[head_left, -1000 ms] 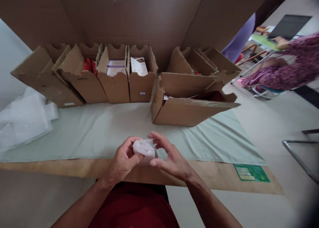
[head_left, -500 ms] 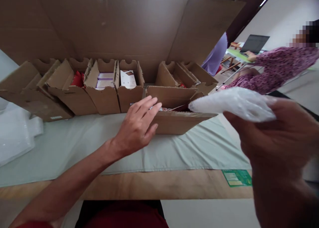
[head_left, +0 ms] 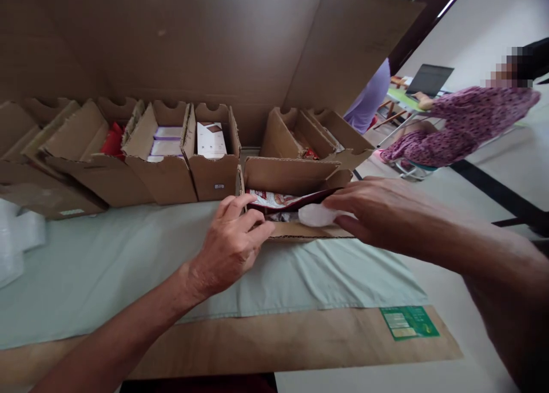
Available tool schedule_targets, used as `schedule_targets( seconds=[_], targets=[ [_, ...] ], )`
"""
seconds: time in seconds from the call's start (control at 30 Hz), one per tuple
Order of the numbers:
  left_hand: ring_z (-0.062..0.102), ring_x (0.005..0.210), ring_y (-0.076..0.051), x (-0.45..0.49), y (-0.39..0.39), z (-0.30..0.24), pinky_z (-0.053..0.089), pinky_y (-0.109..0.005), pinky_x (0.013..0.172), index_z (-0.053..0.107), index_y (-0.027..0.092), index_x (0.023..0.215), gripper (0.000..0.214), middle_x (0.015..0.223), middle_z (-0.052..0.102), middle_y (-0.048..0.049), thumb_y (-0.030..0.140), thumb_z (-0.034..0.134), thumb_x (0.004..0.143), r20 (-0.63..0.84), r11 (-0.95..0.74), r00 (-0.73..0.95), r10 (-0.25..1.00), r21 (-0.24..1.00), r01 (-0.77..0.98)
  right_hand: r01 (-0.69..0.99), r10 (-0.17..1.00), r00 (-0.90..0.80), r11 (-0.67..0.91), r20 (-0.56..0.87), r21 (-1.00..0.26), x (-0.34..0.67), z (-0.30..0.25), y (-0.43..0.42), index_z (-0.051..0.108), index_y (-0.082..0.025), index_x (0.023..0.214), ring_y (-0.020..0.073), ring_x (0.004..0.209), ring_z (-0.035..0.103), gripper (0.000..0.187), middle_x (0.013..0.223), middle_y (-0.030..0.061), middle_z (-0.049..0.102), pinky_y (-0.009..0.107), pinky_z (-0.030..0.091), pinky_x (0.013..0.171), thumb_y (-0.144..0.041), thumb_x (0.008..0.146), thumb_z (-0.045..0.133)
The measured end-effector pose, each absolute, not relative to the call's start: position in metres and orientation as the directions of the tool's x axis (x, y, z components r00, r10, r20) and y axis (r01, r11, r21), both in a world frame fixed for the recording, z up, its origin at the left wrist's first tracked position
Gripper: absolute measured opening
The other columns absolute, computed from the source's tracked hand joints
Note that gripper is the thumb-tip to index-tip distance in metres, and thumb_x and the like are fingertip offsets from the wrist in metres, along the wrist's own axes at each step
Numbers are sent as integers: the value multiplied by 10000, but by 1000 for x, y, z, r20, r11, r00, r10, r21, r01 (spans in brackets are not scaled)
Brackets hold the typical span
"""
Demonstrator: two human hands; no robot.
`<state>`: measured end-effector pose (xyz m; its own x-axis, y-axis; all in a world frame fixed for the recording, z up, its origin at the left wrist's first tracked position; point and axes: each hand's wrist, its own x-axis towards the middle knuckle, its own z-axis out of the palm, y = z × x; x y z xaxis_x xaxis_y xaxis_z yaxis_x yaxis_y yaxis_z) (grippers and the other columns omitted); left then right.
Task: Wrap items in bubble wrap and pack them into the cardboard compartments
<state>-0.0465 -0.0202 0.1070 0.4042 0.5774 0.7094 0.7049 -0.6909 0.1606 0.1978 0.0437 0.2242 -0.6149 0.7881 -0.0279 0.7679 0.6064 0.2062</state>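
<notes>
In the head view an open cardboard box point(head_left: 295, 167) lies crosswise on the cloth in front of me. Inside it show a dark red and white printed packet point(head_left: 277, 199) and some silvery wrapping. My left hand point(head_left: 234, 238) grips the box's near left corner, its fingers hooked over the rim. Between the fingers and thumb of my right hand point(head_left: 369, 207) is a bubble-wrap bundle point(head_left: 316, 215), its end down at the box opening beside the packet. What lies inside the wrap cannot be made out.
Several upright cardboard boxes line the back, holding a red packet point(head_left: 114, 140), purple-edged cartons point(head_left: 167, 147) and a white carton point(head_left: 211, 140). A tall cardboard panel point(head_left: 206, 44) stands behind them. Bubble wrap point(head_left: 17, 238) lies left. A person in a patterned garment point(head_left: 480, 118) sits at right near a laptop point(head_left: 431, 79).
My right hand has moved left and down, bringing the bubble-wrap bundle into the box opening. My left hand has closed onto the box's corner, and the box has tilted so its inside shows more.
</notes>
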Motion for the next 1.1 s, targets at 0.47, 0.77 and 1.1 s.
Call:
schedule_targets(
  seconds=[0.47,0.77,1.1],
  targets=[
    [548,1235,-321,-48,-17,104,450,-518,1034,733,206,980,250,918,719,-61,55,550,902,731,-698,389,561,164,698,672,767,-627,620,-134,406,183,177,70,771,-199,823,241,720,708,179,777,102,766,306,434,625,-98,859,629],
    [533,1313,-365,-46,-22,105,460,-594,1063,710,190,1098,319,1157,695,-123,58,590,833,710,-672,368,600,198,714,710,740,-609,669,-285,220,186,168,89,781,-235,1128,238,902,755,412,1021,62,802,295,530,740,-42,834,568],
    [478,1403,-340,-50,-34,94,417,-552,1159,463,242,1456,590,1500,484,-163,188,644,896,789,-553,54,612,378,743,724,739,-674,661,2,-198,217,185,45,767,-195,1090,223,984,722,364,1123,67,770,312,546,878,-315,1029,428]
  ],
)
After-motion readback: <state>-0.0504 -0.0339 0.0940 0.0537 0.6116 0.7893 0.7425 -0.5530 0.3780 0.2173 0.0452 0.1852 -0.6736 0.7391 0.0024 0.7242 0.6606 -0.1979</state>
